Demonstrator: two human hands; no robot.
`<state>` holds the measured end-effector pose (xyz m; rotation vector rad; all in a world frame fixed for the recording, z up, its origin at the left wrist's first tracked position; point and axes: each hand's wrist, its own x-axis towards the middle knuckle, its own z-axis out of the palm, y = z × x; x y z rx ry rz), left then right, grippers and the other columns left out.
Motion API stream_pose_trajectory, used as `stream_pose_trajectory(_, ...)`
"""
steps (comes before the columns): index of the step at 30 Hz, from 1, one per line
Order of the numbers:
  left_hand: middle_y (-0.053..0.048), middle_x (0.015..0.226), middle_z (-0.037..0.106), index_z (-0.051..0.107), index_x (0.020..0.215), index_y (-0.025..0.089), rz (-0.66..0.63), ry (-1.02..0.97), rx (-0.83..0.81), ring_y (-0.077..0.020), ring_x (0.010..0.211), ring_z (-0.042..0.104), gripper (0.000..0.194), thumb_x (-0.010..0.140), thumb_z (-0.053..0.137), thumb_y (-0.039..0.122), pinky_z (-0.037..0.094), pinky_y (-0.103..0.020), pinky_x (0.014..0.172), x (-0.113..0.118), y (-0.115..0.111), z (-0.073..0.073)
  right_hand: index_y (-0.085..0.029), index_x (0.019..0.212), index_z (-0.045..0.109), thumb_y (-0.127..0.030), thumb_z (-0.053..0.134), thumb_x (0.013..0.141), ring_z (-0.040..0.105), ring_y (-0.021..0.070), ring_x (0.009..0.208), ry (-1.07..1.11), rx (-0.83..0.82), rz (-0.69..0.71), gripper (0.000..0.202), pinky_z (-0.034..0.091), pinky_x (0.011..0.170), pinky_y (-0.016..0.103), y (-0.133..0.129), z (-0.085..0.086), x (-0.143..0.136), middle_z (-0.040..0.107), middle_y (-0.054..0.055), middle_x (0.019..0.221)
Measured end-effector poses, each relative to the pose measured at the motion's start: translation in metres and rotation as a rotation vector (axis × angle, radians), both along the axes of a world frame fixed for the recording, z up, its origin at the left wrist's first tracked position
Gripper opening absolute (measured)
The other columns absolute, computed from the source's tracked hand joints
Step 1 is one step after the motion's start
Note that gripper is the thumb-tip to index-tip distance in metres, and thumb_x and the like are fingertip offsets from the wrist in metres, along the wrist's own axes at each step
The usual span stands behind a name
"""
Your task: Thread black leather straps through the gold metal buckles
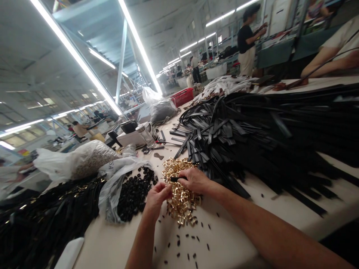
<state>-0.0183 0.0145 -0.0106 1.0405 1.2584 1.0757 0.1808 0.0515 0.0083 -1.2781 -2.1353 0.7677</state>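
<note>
My right hand [195, 180] grips a black strap [175, 179], whose short end points left out of the fingers. Thumb and fingertips of my left hand [157, 197] are pinched together just left of that end; whatever they hold is too small to make out. Under both hands lies a heap of shiny gold metal clips [182, 209]. To the left, small black pieces [134, 198] spill from an opened clear plastic bag [108, 203]. A large pile of loose black straps [224, 138] spreads over the table to the right.
More black straps with gold fittings [56, 209] lie at the left. Tiny black bits dot the tabletop [224, 246] in front. Farther back are a filled white bag [81, 158], a glass jar [146, 135], a grey bag [162, 110] and a red basket [183, 97]. A co-worker's arm [322, 61] rests at far right.
</note>
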Motion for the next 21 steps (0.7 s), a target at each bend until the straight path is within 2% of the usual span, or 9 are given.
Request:
stream_pose_trajectory(8, 0.004, 0.060, 0.056, 0.057, 0.063, 0.015, 0.008, -0.028, -0.016, -0.0064, 0.054, 0.051, 0.034, 0.061, 0.081, 0.039, 0.047, -0.018, 0.056, 0.000, -0.002, 0.001, -0.018, 0.081, 0.072, -0.026, 0.056, 0.081, 0.057, 0.0147, 0.067, 0.121, -0.038, -0.035, 0.017, 0.035, 0.060, 0.024, 0.003, 0.000, 0.002, 0.069, 0.002, 0.074)
stream_pose_trajectory(15, 0.000, 0.070, 0.060, 0.068, 0.078, 0.013, 0.011, -0.171, -0.055, -0.0066, 0.059, 0.054, 0.032, 0.062, 0.082, 0.037, 0.048, -0.017, 0.058, 0.001, 0.000, -0.003, -0.015, 0.084, 0.069, -0.029, 0.053, 0.083, 0.052, 0.0100, 0.053, 0.278, -0.164, -0.007, 0.021, 0.036, 0.050, 0.020, 0.006, -0.009, -0.006, 0.064, -0.001, 0.064)
stream_pose_trajectory(21, -0.004, 0.078, 0.066, 0.070, 0.084, 0.012, -0.031, -0.218, -0.038, -0.0077, 0.063, 0.059, 0.032, 0.068, 0.078, 0.039, 0.051, -0.018, 0.063, 0.006, -0.002, -0.001, -0.014, 0.077, 0.070, -0.026, 0.056, 0.080, 0.052, 0.0106, 0.058, 0.303, -0.141, 0.015, 0.018, 0.035, 0.055, 0.020, 0.008, -0.010, -0.005, 0.062, -0.001, 0.063)
